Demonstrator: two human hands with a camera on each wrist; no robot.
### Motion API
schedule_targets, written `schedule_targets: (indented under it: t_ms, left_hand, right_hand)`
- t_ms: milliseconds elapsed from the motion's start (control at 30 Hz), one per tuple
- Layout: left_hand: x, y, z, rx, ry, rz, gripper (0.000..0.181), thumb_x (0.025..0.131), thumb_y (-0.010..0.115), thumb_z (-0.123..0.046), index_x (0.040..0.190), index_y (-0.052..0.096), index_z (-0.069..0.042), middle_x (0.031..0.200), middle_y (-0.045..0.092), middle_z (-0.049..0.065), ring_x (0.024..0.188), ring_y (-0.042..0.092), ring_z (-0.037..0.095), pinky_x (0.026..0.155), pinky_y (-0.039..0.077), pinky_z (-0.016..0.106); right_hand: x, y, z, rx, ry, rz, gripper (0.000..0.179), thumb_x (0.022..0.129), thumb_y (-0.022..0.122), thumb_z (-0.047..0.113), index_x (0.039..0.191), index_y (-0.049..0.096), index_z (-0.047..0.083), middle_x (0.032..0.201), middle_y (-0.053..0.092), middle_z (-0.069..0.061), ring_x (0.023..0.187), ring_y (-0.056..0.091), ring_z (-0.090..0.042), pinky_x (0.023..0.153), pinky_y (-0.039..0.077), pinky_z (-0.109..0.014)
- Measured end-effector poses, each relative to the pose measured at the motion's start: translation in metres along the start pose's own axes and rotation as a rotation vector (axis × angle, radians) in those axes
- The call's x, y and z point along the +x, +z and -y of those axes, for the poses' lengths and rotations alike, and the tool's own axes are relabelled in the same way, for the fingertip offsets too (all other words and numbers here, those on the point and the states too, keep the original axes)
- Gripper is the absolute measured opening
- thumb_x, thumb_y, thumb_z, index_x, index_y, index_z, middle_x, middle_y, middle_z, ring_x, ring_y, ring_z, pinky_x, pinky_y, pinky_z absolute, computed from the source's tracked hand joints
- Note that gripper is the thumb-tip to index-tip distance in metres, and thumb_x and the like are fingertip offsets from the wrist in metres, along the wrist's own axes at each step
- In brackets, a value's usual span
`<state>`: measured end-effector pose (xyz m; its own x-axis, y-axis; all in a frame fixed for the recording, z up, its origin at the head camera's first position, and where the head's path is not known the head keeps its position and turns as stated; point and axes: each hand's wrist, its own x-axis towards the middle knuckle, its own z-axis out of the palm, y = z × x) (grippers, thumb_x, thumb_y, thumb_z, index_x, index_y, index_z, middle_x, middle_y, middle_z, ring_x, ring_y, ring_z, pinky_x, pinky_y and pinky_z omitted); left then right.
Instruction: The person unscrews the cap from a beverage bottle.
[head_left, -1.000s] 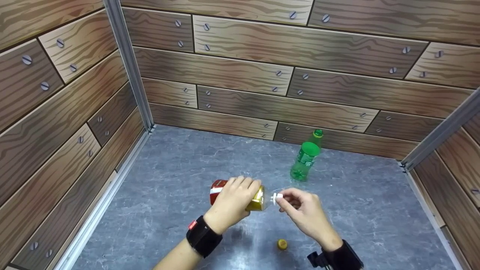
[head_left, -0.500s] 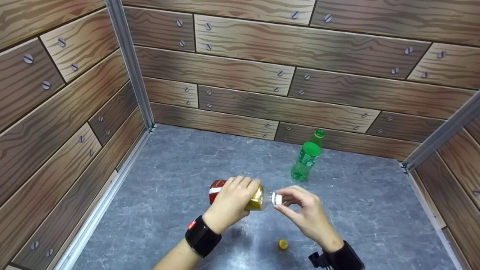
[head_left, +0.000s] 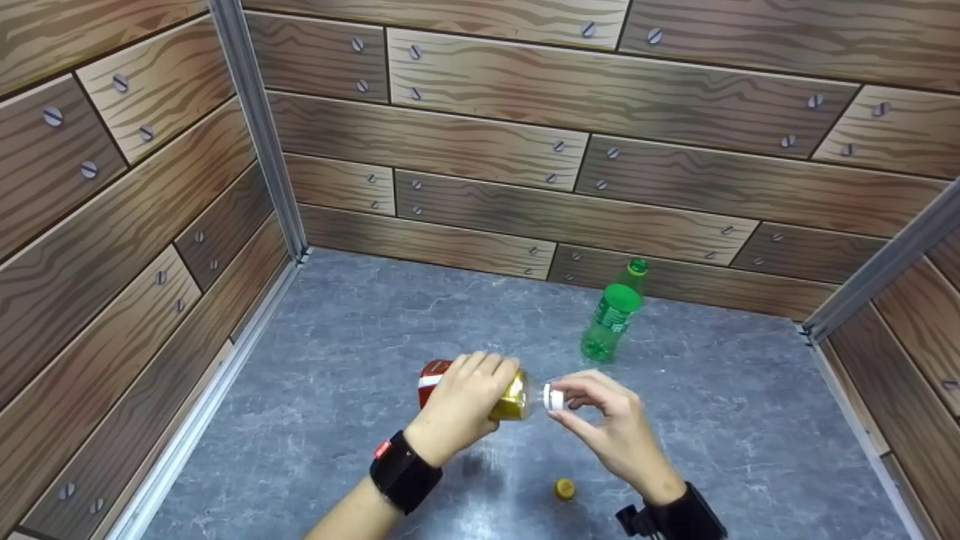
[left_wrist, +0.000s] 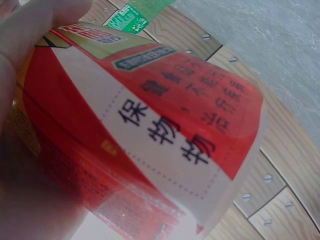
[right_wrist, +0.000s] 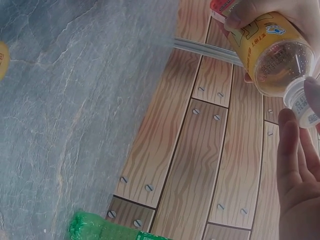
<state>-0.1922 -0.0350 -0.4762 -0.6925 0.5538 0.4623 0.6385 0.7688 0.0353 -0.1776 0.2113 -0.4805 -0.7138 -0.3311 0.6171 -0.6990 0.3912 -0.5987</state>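
Observation:
My left hand (head_left: 466, 390) grips a clear plastic bottle (head_left: 514, 399) with a red and yellow label, lying sideways with its neck to the right. The red and white base end of the label (left_wrist: 150, 120) fills much of the left wrist view. At the neck is a white cap (head_left: 554, 397), which my right hand (head_left: 611, 420) pinches between thumb and fingertips. In the right wrist view the white cap (right_wrist: 301, 106) sits on the bottle's mouth, small print on its side. Part of the bottle's middle is hidden under my left fingers.
A green plastic bottle (head_left: 616, 307) stands towards the back wall, right of centre. A small yellow cap (head_left: 564, 489) lies on the grey marbled table (head_left: 360, 315) near the front. Wood-patterned walls (head_left: 480, 112) enclose the table at back and sides.
My right thumb and fingers have spread and regripped round the white cap, so more of the cap shows. The left hand and the bottle have hardly moved.

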Motion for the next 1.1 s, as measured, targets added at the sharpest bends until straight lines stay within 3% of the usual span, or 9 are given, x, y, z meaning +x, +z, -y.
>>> schedule_targets:
  t_ms: [333, 500, 600, 800, 967, 1100]
  left_hand:
    - [-0.001, 0.001, 0.002, -0.01, -0.007, -0.01, 0.08, 0.064, 0.1, -0.023, 0.133, 0.061, -0.011, 0.118, 0.072, 0.004, 0.105, 0.068, 0.021, 0.089, 0.057, 0.035]
    - [-0.002, 0.001, 0.002, -0.008, -0.011, -0.005, 0.08, 0.064, 0.1, -0.024, 0.132, 0.06, -0.011, 0.118, 0.072, 0.003, 0.105, 0.067, 0.021, 0.089, 0.057, 0.034]
    - [-0.001, 0.001, 0.002, -0.01, -0.014, 0.001, 0.081, 0.064, 0.099, -0.024, 0.133, 0.06, -0.011, 0.119, 0.071, 0.004, 0.106, 0.067, 0.021, 0.09, 0.057, 0.035]
    - [-0.003, 0.003, 0.004, -0.017, -0.014, -0.002, 0.081, 0.063, 0.098, -0.021, 0.133, 0.06, -0.01, 0.118, 0.071, 0.003, 0.105, 0.067, 0.021, 0.091, 0.057, 0.035]
    - [-0.004, 0.005, 0.005, -0.019, -0.009, -0.028, 0.078, 0.061, 0.097, -0.018, 0.13, 0.061, -0.01, 0.114, 0.071, 0.003, 0.102, 0.067, 0.021, 0.088, 0.058, 0.035]
    - [-0.004, 0.005, 0.007, -0.035, -0.01, -0.029, 0.079, 0.062, 0.097, -0.019, 0.132, 0.06, -0.01, 0.115, 0.071, 0.003, 0.102, 0.067, 0.021, 0.088, 0.058, 0.035]
  right_hand:
    - [-0.004, -0.001, -0.003, -0.006, 0.015, -0.011, 0.042, 0.079, 0.087, 0.001, 0.117, 0.076, 0.017, 0.111, 0.074, 0.003, 0.09, 0.071, -0.01, 0.079, 0.063, -0.025]
    - [-0.012, -0.005, -0.003, -0.04, 0.15, -0.013, 0.04, 0.08, 0.087, 0.002, 0.116, 0.078, 0.017, 0.109, 0.074, 0.009, 0.087, 0.073, -0.007, 0.078, 0.064, -0.024]
    - [-0.022, -0.008, -0.013, -0.141, 0.235, 0.011, 0.036, 0.079, 0.089, 0.004, 0.113, 0.08, 0.012, 0.1, 0.073, 0.01, 0.081, 0.072, -0.004, 0.073, 0.063, -0.022]
    - [-0.062, -0.01, -0.049, -0.409, 0.322, 0.17, 0.029, 0.074, 0.091, 0.007, 0.101, 0.081, 0.004, 0.081, 0.074, -0.003, 0.066, 0.066, -0.008, 0.062, 0.059, -0.022]
    - [-0.095, -0.008, -0.074, -0.371, 0.398, 0.355, 0.028, 0.077, 0.091, 0.016, 0.099, 0.082, 0.002, 0.076, 0.076, -0.001, 0.062, 0.059, -0.002, 0.056, 0.054, -0.022]
    - [-0.107, -0.006, -0.084, -0.336, 0.501, 0.398, 0.03, 0.079, 0.091, 0.023, 0.102, 0.083, 0.005, 0.075, 0.071, 0.005, 0.064, 0.051, 0.006, 0.056, 0.048, -0.019]
